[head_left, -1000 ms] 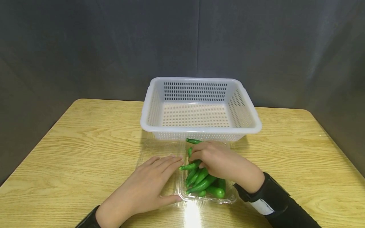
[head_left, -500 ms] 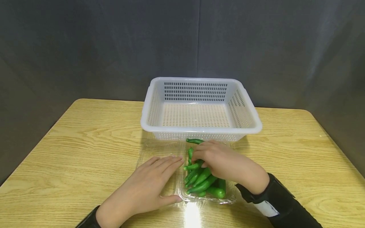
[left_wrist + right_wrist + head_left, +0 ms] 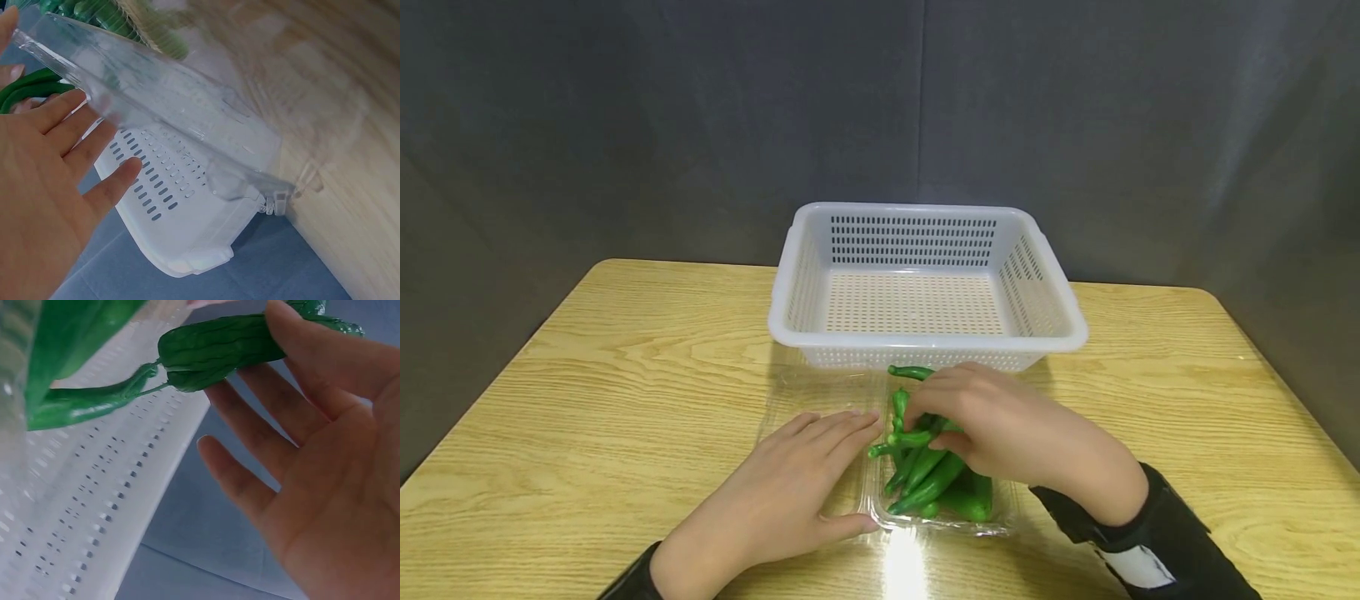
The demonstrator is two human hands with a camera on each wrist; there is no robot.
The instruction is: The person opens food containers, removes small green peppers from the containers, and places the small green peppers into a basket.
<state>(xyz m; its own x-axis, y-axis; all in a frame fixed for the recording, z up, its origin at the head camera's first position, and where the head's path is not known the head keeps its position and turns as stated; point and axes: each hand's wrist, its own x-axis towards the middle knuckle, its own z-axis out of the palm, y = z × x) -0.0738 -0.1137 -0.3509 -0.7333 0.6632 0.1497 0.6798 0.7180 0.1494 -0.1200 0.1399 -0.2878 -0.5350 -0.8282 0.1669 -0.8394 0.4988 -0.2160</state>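
A clear plastic clamshell box point(image 3: 951, 527) lies unfolded, its lid point(image 3: 823, 390) on the left and its tray on the right. Several long green peppers point(image 3: 936, 485) fill the tray. My left hand point(image 3: 786, 487) rests flat over the lid half, fingers spread, fingertips and thumb by the fold. Over the tray is my right hand point(image 3: 1000, 425), its fingers reaching in among the peppers. In the right wrist view, thumb and fingers pinch a wrinkled green pepper point(image 3: 219, 350); another pepper point(image 3: 87, 406) lies beyond its stem end. My right hand hides part of the pile in the head view.
Just behind the box stands a white perforated plastic basket point(image 3: 928, 340) with nothing inside. Both sit on a wood-grain table point(image 3: 625, 375) with rounded far corners. A dark grey curtain point(image 3: 737, 125) hangs behind and at the sides.
My right hand and forearm have shifted slightly to the right. Pepper ends under its fingers have turned and shifted a little. My left hand and the basket stay put.
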